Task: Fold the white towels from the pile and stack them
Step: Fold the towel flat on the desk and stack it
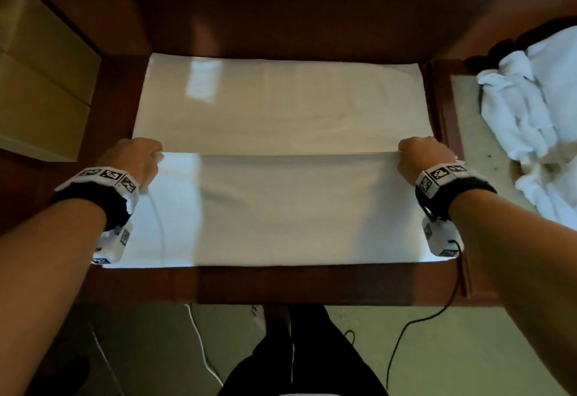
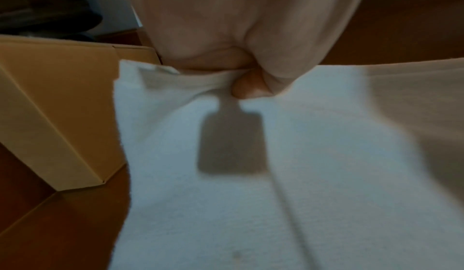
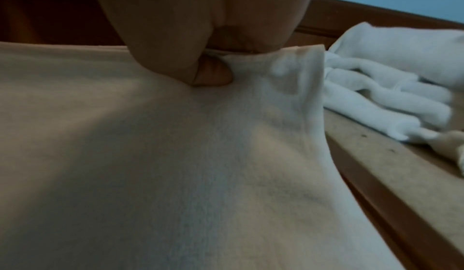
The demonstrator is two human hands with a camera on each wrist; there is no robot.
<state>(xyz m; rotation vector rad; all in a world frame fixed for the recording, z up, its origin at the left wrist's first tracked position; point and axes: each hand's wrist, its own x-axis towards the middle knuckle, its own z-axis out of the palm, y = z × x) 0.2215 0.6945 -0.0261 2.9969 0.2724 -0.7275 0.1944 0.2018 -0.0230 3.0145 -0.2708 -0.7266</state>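
towel (image 1: 281, 114) spread flat on the bench (image 1: 281, 283) | left hand (image 1: 137, 158) and right hand (image 1: 421, 158) fingers pinching its near edge, maybe mid-fold | pile (image 1: 530, 133) right of towel

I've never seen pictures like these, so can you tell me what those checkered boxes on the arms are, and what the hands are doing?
Those boxes are little cameras strapped to a person's wrists. The big picture comes from a camera on their head; the other two look along each hand. The left hand and right hand each pinch a corner of a white towel spread on a wooden table, folding it in half. More towels wait in a pile on the right, and a cardboard box sits on the left.
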